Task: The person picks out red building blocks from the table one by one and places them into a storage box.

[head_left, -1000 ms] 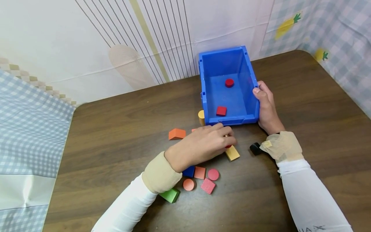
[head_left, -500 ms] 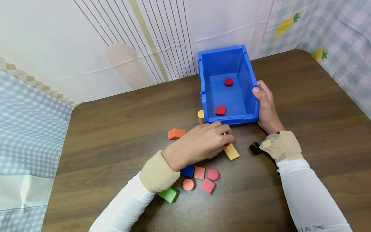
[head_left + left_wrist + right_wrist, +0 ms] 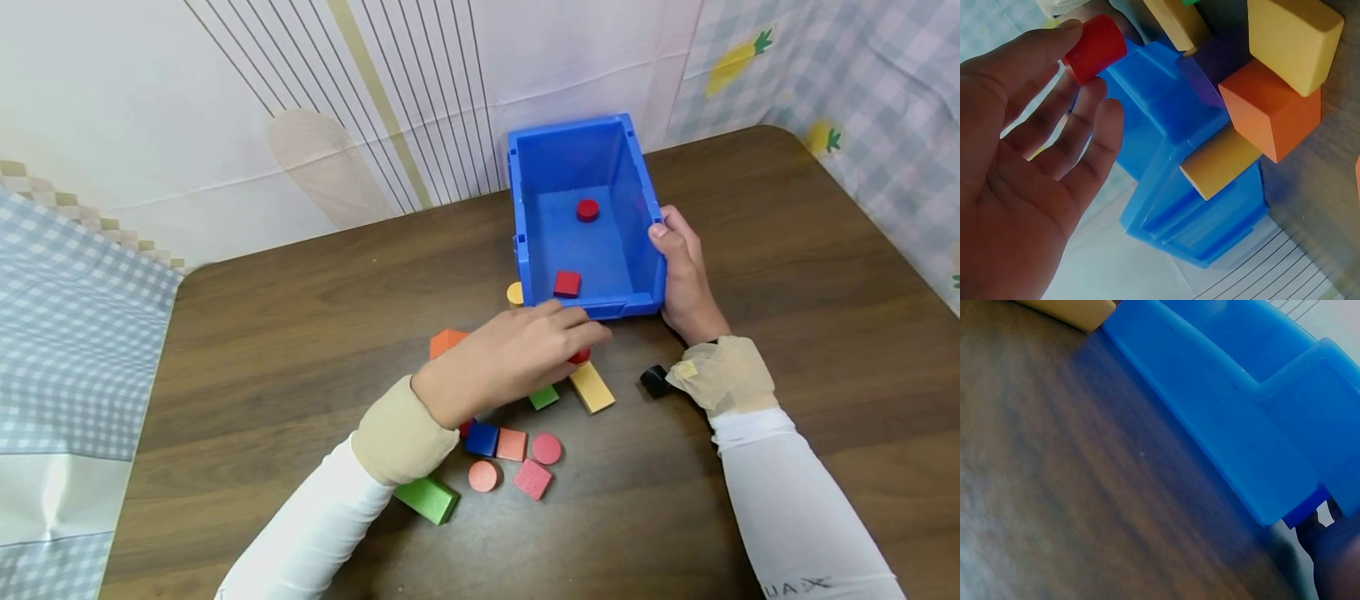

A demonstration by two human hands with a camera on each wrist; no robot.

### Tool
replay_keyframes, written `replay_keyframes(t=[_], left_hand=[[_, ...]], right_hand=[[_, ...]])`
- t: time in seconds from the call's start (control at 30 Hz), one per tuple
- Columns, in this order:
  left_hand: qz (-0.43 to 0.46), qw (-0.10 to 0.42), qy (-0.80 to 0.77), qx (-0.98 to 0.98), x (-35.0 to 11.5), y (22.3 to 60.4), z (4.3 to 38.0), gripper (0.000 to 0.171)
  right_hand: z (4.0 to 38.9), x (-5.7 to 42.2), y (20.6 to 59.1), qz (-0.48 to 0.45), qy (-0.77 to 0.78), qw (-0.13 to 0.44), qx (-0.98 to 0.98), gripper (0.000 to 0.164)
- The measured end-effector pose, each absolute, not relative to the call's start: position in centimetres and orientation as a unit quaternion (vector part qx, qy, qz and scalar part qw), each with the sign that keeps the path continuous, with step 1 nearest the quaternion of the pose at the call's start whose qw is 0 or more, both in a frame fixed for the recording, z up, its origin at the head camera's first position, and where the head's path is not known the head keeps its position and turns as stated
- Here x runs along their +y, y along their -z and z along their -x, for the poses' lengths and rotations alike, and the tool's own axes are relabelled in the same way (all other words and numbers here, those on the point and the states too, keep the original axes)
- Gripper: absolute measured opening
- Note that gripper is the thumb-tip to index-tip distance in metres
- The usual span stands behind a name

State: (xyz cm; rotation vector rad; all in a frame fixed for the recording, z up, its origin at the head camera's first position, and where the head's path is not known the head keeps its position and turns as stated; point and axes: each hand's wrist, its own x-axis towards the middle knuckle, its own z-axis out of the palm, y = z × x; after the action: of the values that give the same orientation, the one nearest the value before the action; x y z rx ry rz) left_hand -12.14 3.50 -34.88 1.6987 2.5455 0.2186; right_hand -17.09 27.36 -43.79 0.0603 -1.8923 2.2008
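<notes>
My left hand [image 3: 517,354] pinches a red cylinder [image 3: 1097,49] between thumb and fingertips, just in front of the blue bin [image 3: 622,307]. The left wrist view shows the cylinder held off the table. At the bin's right side, my right hand [image 3: 688,283] grips the wall, its thumb over the rim. Inside the bin lie a red disc [image 3: 587,210] and a red square block [image 3: 567,283]. Under and beside the left hand are a yellow plank [image 3: 592,390], a green block [image 3: 543,397] and an orange block [image 3: 446,342], partly covered.
Nearer the person lie a blue cube [image 3: 482,439], a salmon cube [image 3: 512,444], a pink disc [image 3: 547,448], a pink block [image 3: 533,480], a salmon round piece [image 3: 483,476] and a long green block [image 3: 429,500]. A yellow cylinder [image 3: 514,293] stands by the bin's left wall.
My left hand has risen slightly toward the bin's front edge with the red cylinder, uncovering more of the green block and yellow plank. The right hand keeps its grip on the bin.
</notes>
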Motion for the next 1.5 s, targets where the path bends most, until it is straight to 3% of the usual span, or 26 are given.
replay_keyframes(t=[0.1,0.27,0.57,1.03,1.5], left_hand=[[-0.543,0.052,-0.084,0.834,3.6,34.7,12.5,0.042],[-0.540,0.066,-0.086,0.835,3.6,34.6,12.9,0.047],[-0.541,0.059,-0.102,0.833,3.7,34.7,13.1,0.046],[-0.541,0.092,-0.115,0.828,3.8,34.2,13.6,0.036],[-0.534,0.026,-0.119,0.836,3.0,32.0,15.0,0.030]], right_hand=[[17.0,27.4,43.8,-0.021,-0.753,0.117,-0.647,0.045],[17.0,27.4,43.8,-0.020,-0.750,0.111,-0.652,0.045],[17.1,27.5,43.9,-0.018,-0.746,0.112,-0.656,0.044],[17.0,27.5,43.7,-0.015,-0.738,0.112,-0.665,0.044],[17.1,27.6,43.8,-0.008,-0.735,0.111,-0.669,0.044]])
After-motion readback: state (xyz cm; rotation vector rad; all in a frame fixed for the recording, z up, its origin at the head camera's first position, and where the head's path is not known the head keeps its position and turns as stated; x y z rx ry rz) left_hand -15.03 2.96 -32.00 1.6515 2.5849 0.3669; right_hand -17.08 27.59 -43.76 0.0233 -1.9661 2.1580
